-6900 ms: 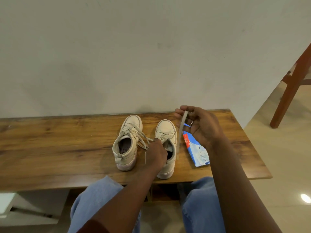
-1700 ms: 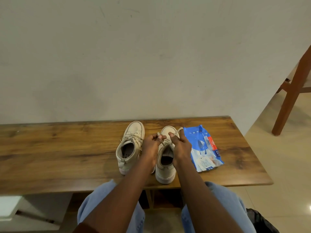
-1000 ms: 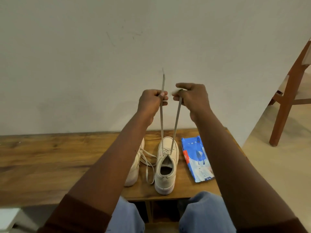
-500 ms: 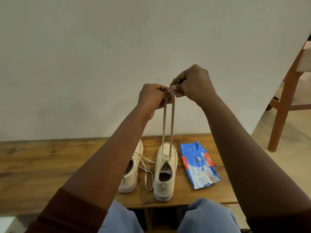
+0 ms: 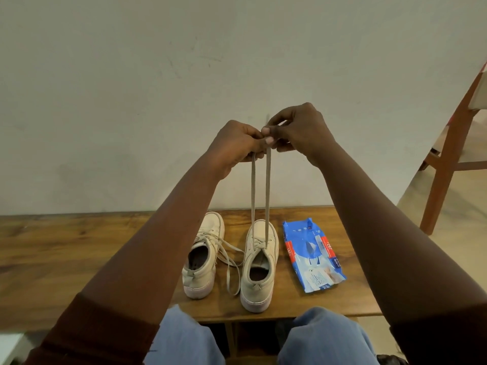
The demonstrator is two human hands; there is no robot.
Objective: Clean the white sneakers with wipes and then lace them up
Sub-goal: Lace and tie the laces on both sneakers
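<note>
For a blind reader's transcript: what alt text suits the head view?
The left hand and right hand, raised, pinch both ends of a lace pulled taut from a white sneaker on a wooden bench. A second sneaker with loose laces stands left of it, a blue wipes pack right.

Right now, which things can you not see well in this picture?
Head view only:
Ends of the lace: hidden inside the fingers of the left hand and right hand.
Left sneaker, outer side: covered by the left forearm.
Chair: cut off by the right edge.
Print on the wipes pack: too small to read.
</note>
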